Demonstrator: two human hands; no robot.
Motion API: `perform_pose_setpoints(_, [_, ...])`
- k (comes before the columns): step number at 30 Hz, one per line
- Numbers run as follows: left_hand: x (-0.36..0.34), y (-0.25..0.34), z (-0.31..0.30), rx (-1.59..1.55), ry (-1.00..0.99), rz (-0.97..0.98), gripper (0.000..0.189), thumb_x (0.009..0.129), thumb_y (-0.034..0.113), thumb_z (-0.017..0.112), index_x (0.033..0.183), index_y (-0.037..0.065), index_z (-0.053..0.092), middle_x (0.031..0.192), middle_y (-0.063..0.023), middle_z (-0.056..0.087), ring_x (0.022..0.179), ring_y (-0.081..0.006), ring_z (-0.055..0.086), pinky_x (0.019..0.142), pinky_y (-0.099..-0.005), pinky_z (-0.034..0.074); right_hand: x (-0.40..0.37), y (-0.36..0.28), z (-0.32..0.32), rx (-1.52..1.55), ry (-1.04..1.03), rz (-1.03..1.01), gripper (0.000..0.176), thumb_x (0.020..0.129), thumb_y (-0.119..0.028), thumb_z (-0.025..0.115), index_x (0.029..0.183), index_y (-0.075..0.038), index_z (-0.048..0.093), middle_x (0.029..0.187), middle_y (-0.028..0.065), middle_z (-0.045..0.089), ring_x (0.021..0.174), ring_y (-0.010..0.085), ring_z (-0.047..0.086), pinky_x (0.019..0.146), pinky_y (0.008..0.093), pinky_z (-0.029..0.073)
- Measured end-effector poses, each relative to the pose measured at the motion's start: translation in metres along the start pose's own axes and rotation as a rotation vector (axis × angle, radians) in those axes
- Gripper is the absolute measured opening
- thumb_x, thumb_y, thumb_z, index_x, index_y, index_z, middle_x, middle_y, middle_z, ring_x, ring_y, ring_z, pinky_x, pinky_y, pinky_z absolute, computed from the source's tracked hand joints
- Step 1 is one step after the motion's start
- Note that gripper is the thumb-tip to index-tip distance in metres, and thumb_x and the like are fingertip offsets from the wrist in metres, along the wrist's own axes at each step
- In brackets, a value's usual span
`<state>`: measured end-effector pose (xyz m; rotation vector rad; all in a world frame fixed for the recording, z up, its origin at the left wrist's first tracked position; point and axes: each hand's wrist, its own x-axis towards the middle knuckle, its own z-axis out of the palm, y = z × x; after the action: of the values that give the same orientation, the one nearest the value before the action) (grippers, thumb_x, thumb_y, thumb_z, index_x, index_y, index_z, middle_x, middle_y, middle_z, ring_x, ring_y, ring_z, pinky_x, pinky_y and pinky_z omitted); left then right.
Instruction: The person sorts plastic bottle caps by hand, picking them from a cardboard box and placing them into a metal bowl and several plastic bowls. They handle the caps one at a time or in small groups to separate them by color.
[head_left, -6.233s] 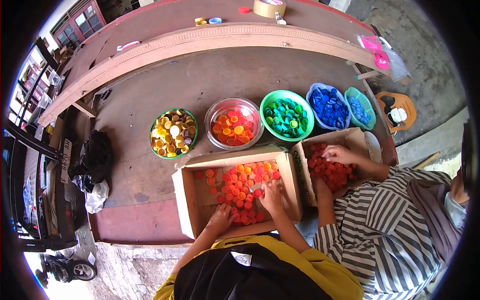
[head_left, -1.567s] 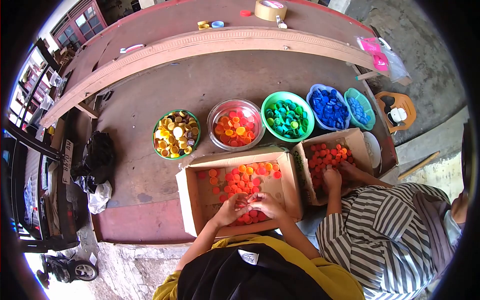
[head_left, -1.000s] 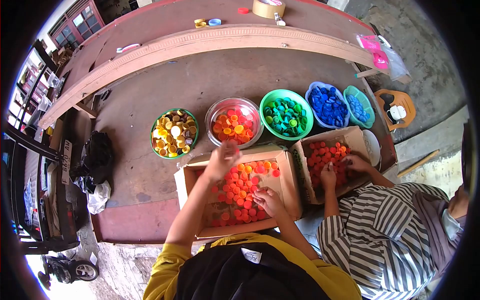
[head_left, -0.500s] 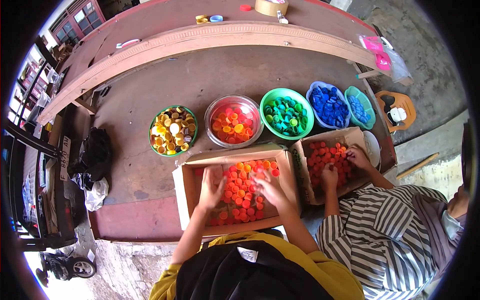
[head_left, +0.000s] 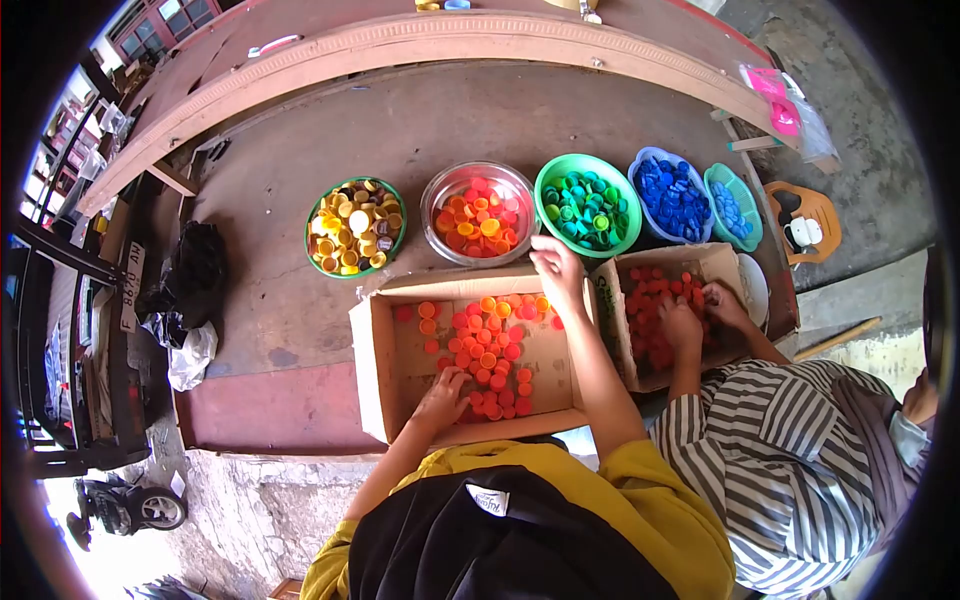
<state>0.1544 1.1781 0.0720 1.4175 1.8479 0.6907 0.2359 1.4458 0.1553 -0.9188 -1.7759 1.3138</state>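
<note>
A cardboard box [head_left: 370, 350] in front of me holds loose red and orange bottle caps [head_left: 488, 350]. My left hand [head_left: 440, 400] is low in this box, fingers bent and slightly apart, tips touching the caps at the near left of the pile. Raised over the box's far right corner is my right hand [head_left: 560, 270], fingers curled together; whether a cap is between them is too small to tell. Just beyond it stand a clear bowl [head_left: 432, 225] of red and orange caps and a green bowl [head_left: 552, 170] of green caps.
A bowl of yellow caps [head_left: 355, 225] stands left, and bowls of dark blue caps [head_left: 672, 195] and light blue caps [head_left: 730, 208] right. A co-worker in striped clothing [head_left: 780, 460] has both hands in a smaller box [head_left: 715, 262] of red caps. A wooden rail [head_left: 460, 45] crosses behind.
My right hand has moved up and away from the caps to the box's far edge. My left hand has come down onto the near caps. The view has shifted slightly.
</note>
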Motion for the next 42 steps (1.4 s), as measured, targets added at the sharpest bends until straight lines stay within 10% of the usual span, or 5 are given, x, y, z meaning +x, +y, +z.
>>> perform_pose_setpoints(5, [0.003, -0.002, -0.001, -0.079, 0.032, -0.013, 0.035, 0.073, 0.009, 0.061, 0.105, 0.005, 0.048, 0.111, -0.0146, 0.042, 0.104, -0.0339, 0.046, 0.088, -0.0392, 0.041, -0.067, 0.034, -0.022, -0.299, 0.231, -0.194, 0.008, 0.073, 0.004, 0.054, 0.078, -0.002, 0.055, 0.072, 0.0063, 0.058, 0.058, 0.0146, 0.054, 0.052, 0.0233, 0.044])
perform_pose_setpoints(10, [0.006, -0.016, 0.000, -0.087, 0.158, 0.009, 0.032, 0.074, 0.009, 0.061, 0.103, 0.005, 0.051, 0.104, -0.0139, 0.046, 0.097, -0.0303, 0.050, 0.083, -0.0380, 0.042, -0.102, 0.074, -0.029, -0.960, -0.162, -0.067, 0.049, 0.068, 0.002, 0.055, 0.115, -0.002, 0.041, 0.123, 0.0259, 0.031, 0.111, 0.0392, 0.041, 0.092, 0.0418, 0.038])
perform_pose_setpoints(14, [0.001, -0.013, 0.000, -0.087, 0.053, 0.012, 0.031, 0.074, 0.011, 0.061, 0.103, 0.006, 0.051, 0.103, -0.0139, 0.047, 0.097, -0.0313, 0.050, 0.084, -0.0381, 0.042, -0.103, 0.090, -0.022, -1.149, -0.194, -0.059, 0.046, 0.069, 0.002, 0.055, 0.113, 0.001, 0.043, 0.122, 0.0262, 0.032, 0.107, 0.0391, 0.045, 0.089, 0.0401, 0.041])
perform_pose_setpoints(24, [-0.001, -0.008, 0.001, -0.024, -0.179, 0.021, 0.036, 0.071, 0.015, 0.064, 0.104, 0.008, 0.053, 0.100, -0.0134, 0.049, 0.088, -0.0288, 0.054, 0.077, -0.0368, 0.046, -0.090, 0.033, -0.015, -0.615, -0.170, -0.321, 0.029, 0.065, 0.005, 0.053, 0.091, -0.005, 0.050, 0.078, 0.0107, 0.049, 0.064, 0.0246, 0.055, 0.055, 0.0342, 0.047])
perform_pose_setpoints(42, [0.001, -0.028, 0.010, -0.058, 0.047, 0.054, 0.020, 0.070, 0.005, 0.060, 0.089, 0.003, 0.053, 0.088, -0.0159, 0.051, 0.084, -0.0330, 0.053, 0.073, -0.0387, 0.045, -0.021, -0.017, 0.013, -0.412, -0.119, -0.515, 0.019, 0.075, 0.002, 0.052, 0.093, -0.003, 0.052, 0.084, 0.0142, 0.054, 0.077, 0.0320, 0.056, 0.067, 0.0383, 0.047])
